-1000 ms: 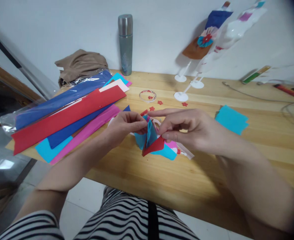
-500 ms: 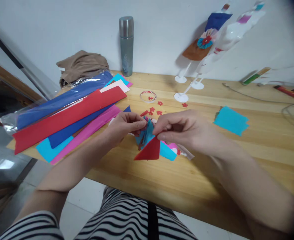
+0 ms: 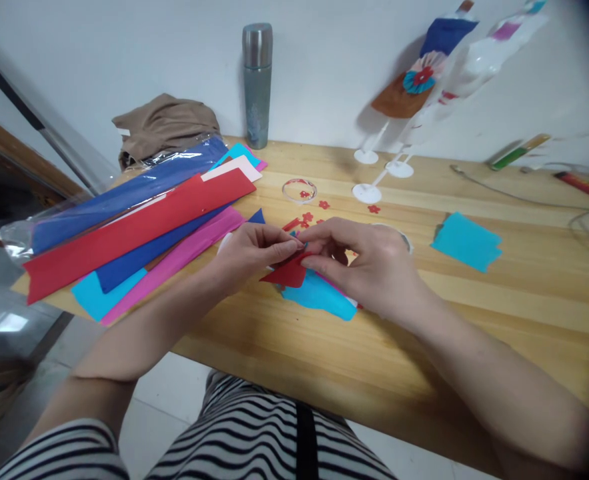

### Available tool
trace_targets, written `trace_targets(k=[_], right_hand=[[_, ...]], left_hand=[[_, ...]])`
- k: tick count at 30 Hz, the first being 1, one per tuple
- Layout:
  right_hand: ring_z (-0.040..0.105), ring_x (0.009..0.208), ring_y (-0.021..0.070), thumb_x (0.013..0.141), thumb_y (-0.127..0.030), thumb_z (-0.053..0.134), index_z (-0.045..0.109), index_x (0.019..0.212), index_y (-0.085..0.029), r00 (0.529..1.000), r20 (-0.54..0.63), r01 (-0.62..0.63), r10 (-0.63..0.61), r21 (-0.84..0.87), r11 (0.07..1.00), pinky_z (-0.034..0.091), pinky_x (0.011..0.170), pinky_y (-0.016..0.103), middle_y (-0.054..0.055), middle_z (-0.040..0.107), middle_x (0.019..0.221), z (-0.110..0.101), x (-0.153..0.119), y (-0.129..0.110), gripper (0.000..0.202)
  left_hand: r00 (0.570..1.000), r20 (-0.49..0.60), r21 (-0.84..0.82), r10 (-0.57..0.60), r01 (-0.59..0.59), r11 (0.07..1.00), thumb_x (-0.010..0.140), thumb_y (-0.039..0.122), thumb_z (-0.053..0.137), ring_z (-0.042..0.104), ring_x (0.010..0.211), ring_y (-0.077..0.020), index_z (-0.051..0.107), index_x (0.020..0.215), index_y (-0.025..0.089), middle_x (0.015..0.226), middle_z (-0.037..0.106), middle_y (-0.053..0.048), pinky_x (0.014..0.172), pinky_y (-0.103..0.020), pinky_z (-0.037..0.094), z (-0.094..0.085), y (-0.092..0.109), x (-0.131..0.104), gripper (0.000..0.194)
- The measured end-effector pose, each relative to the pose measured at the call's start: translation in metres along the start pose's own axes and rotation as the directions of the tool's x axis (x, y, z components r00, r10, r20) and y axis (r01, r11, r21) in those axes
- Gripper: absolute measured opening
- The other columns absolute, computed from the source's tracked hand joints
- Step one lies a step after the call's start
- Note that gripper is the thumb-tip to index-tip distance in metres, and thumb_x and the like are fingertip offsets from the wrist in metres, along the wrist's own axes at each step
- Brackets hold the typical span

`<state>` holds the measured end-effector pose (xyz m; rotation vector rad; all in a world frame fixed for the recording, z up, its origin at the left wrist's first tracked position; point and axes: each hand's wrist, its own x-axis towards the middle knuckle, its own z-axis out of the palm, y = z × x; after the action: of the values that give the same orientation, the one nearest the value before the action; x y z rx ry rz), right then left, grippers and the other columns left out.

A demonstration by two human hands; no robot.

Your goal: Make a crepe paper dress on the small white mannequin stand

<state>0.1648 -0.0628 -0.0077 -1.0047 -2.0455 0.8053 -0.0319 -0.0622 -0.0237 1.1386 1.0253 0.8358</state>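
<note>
A small red piece [image 3: 290, 272] hangs between my two hands above the table. My right hand [image 3: 347, 257] pinches its upper edge between thumb and fingers. Fingertips of my left hand [image 3: 264, 250] are pressed together right beside it, nearly touching my right fingers; what they grip is too small to make out. Under the hands a light blue piece [image 3: 319, 297] lies on the wooden table [image 3: 254, 333]. Several small red flowers [image 3: 324, 205] are scattered just behind the hands, near a clear ring [image 3: 299, 191].
Long coloured strips [image 3: 139, 230] and a brown cloth [image 3: 169, 123] lie at the left. A flask [image 3: 257, 87] stands by the wall. Dressed figures on white stands [image 3: 367, 193] are at the back right, with a blue stack [image 3: 467, 241] and a cable [image 3: 504, 193] further right.
My right hand has come closer to my left, and the red piece has moved up and left. The blue piece below shows more. The view has shifted slightly.
</note>
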Motion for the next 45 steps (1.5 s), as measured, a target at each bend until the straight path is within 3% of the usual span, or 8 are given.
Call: trace_targets(k=[5, 13, 18, 23, 31, 38, 45], right_hand=[[0.066, 0.068, 0.0201, 0.088, -0.014, 0.063, 0.074, 0.106, -0.026, 0.991, 0.017, 0.134, -0.133, -0.134, 0.982, 0.051, 0.063, 0.035, 0.002, 0.072, 0.078, 0.001, -0.001, 0.0, 0.024], [0.075, 0.085, 0.025, 0.089, -0.011, 0.059, 0.069, 0.129, -0.03, 0.979, 0.027, 0.2, -0.201, -0.289, 0.936, 0.058, 0.07, 0.038, 0.005, 0.08, 0.098, 0.003, -0.002, 0.003, 0.046], [0.076, 0.087, 0.0225, 0.093, -0.013, 0.057, 0.067, 0.135, -0.024, 0.956, 0.011, 0.277, -0.294, -0.366, 0.888, 0.057, 0.066, 0.033, 0.006, 0.08, 0.11, 0.006, -0.004, 0.006, 0.044], [0.077, 0.086, 0.0224, 0.095, -0.015, 0.058, 0.068, 0.135, -0.025, 0.951, -0.013, 0.284, -0.31, -0.368, 0.886, 0.057, 0.064, 0.032, 0.006, 0.08, 0.105, 0.009, -0.004, 0.008, 0.042], [0.071, 0.073, 0.0191, 0.091, -0.013, 0.058, 0.07, 0.128, -0.026, 0.969, -0.02, 0.233, -0.247, -0.274, 0.933, 0.053, 0.062, 0.032, 0.0, 0.074, 0.078, 0.007, -0.001, 0.007, 0.042], [0.067, 0.07, 0.0197, 0.088, -0.017, 0.065, 0.074, 0.123, -0.025, 0.995, -0.058, 0.072, -0.081, -0.129, 0.989, 0.055, 0.069, 0.037, 0.002, 0.073, 0.081, 0.01, 0.0, 0.008, 0.036], [0.064, 0.064, 0.0195, 0.087, -0.029, 0.071, 0.075, 0.111, -0.024, 0.991, -0.109, -0.067, 0.076, 0.088, 0.994, 0.052, 0.06, 0.036, 0.003, 0.072, 0.078, 0.0, 0.004, 0.008, 0.024]], left_hand=[[0.998, 0.03, 0.035, 0.057, -0.058, 0.998, 0.079, 0.044, 0.082, 0.066, 0.054, -0.0131, 0.076, 0.075, 0.016, 0.064, 0.074, -0.003, 0.05, -0.022, 0.047, -0.002, 0.001, -0.001, 0.029], [0.999, -0.001, 0.046, 0.054, -0.054, 0.997, 0.082, 0.045, 0.078, 0.069, 0.062, -0.0151, 0.078, 0.077, 0.015, 0.071, 0.077, -0.005, 0.058, -0.025, 0.051, -0.002, 0.005, -0.005, 0.031], [0.998, -0.022, 0.1, 0.066, -0.063, 0.993, 0.085, 0.041, 0.075, 0.065, 0.063, -0.0128, 0.079, 0.074, 0.016, 0.069, 0.074, -0.004, 0.059, -0.023, 0.046, -0.002, 0.006, -0.006, 0.027], [0.996, -0.052, 0.157, 0.075, -0.066, 0.985, 0.086, 0.039, 0.074, 0.06, 0.06, -0.0112, 0.078, 0.071, 0.018, 0.063, 0.069, -0.001, 0.059, -0.023, 0.044, -0.003, 0.006, -0.005, 0.026], [0.998, -0.004, 0.099, 0.062, -0.062, 0.993, 0.082, 0.039, 0.078, 0.064, 0.061, -0.0125, 0.079, 0.074, 0.018, 0.067, 0.074, -0.002, 0.062, -0.024, 0.049, -0.005, 0.002, -0.003, 0.023], [0.998, -0.008, 0.104, 0.063, -0.062, 0.993, 0.065, 0.026, 0.089, 0.067, 0.069, -0.0139, 0.08, 0.076, 0.016, 0.076, 0.078, -0.004, 0.067, -0.025, 0.051, -0.008, -0.003, 0.0, 0.017], [0.999, 0.003, 0.049, 0.05, -0.051, 0.998, 0.064, 0.031, 0.09, 0.063, 0.062, -0.0133, 0.074, 0.066, 0.015, 0.067, 0.072, -0.002, 0.06, -0.025, 0.048, -0.014, -0.001, 0.007, 0.022]])
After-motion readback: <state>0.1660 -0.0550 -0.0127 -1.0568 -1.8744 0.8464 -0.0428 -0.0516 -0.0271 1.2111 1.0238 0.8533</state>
